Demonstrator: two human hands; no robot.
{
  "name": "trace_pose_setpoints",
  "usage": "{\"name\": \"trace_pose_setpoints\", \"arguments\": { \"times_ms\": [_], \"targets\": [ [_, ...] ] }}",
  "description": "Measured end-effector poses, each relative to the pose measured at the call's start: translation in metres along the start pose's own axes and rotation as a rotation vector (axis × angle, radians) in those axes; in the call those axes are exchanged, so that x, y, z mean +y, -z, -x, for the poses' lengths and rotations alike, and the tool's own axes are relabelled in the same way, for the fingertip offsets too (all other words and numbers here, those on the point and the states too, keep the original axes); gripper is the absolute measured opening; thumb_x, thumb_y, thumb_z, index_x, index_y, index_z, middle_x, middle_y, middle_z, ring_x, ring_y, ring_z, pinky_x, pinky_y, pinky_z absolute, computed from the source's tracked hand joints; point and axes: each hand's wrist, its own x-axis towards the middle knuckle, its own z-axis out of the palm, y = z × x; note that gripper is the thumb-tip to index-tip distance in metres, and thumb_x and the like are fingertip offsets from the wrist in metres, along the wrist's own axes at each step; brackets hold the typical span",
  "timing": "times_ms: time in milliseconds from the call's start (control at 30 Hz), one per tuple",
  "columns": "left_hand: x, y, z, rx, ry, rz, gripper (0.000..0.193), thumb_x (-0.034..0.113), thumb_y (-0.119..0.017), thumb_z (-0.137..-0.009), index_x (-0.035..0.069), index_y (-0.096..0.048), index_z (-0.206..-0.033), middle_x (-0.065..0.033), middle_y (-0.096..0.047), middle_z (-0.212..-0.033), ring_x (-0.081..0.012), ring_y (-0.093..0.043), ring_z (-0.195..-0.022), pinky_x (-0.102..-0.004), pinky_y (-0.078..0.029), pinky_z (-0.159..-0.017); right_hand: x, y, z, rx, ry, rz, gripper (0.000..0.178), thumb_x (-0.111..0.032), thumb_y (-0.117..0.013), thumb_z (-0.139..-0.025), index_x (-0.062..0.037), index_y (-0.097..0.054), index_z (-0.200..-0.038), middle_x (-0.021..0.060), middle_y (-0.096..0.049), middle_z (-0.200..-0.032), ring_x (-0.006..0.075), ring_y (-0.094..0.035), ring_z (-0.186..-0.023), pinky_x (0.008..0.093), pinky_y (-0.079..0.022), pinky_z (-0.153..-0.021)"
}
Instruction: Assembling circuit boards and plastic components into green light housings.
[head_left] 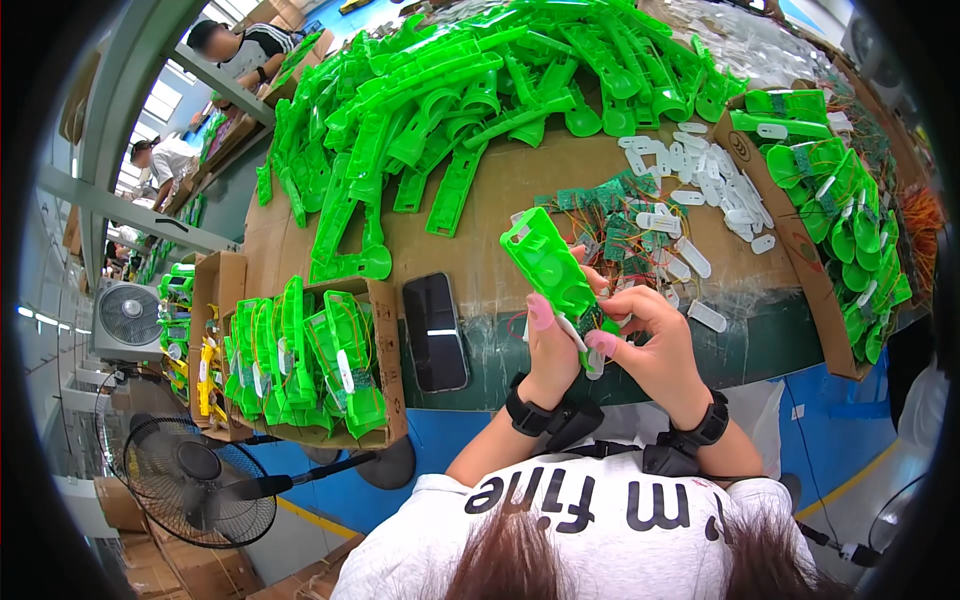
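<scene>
My left hand (552, 352) is wrapped round the lower part of a bright green plastic housing (543, 252), holding it tilted above the front edge of the bench. At the housing's lower end, a small green circuit board (593, 317) shows between my hands. My right hand (655, 338) is closed there, its thumb and fingertips pinching at the board. A narrow white piece (573, 333) lies along the housing beside my left thumb. Just beyond my hands is a heap of wired circuit boards (628, 225), with several white plastic pieces (690, 256) lying on and beside it.
A large heap of green housings (440, 100) covers the far bench. Loose white plastic pieces (720, 180) lie at right. Cardboard boxes holding wired green housings stand left (392, 350) and right (800, 270). A black phone (435, 332) lies near the front edge. A fan (200, 480) stands at left.
</scene>
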Motion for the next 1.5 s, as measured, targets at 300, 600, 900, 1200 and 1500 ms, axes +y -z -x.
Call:
{"name": "trace_pose_setpoints", "arguments": {
  "times_ms": [300,600,900,1200,1500],
  "targets": [
    [0.0,0.001,0.0,0.028,0.146,0.045,0.047,0.05,-0.04,-0.085,0.004,-0.046,-0.093,-0.0062,-0.05,-0.081,-0.0139,-0.048,-0.074,-0.0269,-0.04,-0.067,-0.004,0.0,0.004,0.033,-0.008,0.069,0.029,-0.014,-0.076,-0.064,-0.0013,-0.057,-0.082,0.0052,-0.053,-0.078,0.015,-0.055,-0.071,0.0256,-0.044,-0.058],
    [-0.009,0.005,0.0,-0.088,0.065,-0.274,0.04,0.042,-0.037,-0.09,0.004,-0.048,-0.09,-0.0038,-0.052,-0.078,-0.0119,-0.048,-0.072,-0.0267,-0.039,-0.068,0.006,0.005,0.002,-0.049,-0.06,0.143,0.03,-0.014,-0.073,-0.068,0.001,-0.054,-0.086,0.0068,-0.051,-0.077,0.0141,-0.049,-0.064,0.0257,-0.042,-0.058],
    [-0.013,0.006,0.0,-0.045,0.056,-0.316,0.04,0.041,-0.038,-0.091,0.003,-0.048,-0.092,-0.004,-0.052,-0.08,-0.0115,-0.049,-0.076,-0.0264,-0.039,-0.071,0.016,0.005,0.001,-0.114,-0.223,-0.066,0.027,-0.013,-0.071,-0.072,0.0004,-0.052,-0.085,0.002,-0.052,-0.07,0.0075,-0.048,-0.059,0.022,-0.041,-0.055],
    [-0.009,0.006,-0.005,-0.044,0.085,-0.216,0.035,0.039,-0.039,-0.091,0.004,-0.046,-0.096,-0.0043,-0.052,-0.083,-0.011,-0.049,-0.076,-0.0258,-0.039,-0.07,0.02,0.016,-0.008,-0.185,-0.287,-0.425,0.016,-0.011,-0.063,-0.08,0.0004,-0.053,-0.086,-0.002,-0.053,-0.076,0.0029,-0.047,-0.065,0.019,-0.04,-0.058],
    [-0.003,0.005,-0.009,0.047,0.32,0.038,0.041,0.046,-0.04,-0.088,0.006,-0.047,-0.092,-0.004,-0.052,-0.08,-0.0122,-0.05,-0.072,-0.0267,-0.042,-0.066,0.021,0.025,-0.01,-0.111,-0.318,-0.501,0.015,-0.018,-0.055,-0.087,-0.0028,-0.053,-0.087,-0.0014,-0.055,-0.075,0.0042,-0.051,-0.067,0.0181,-0.038,-0.058]
  ]
}}
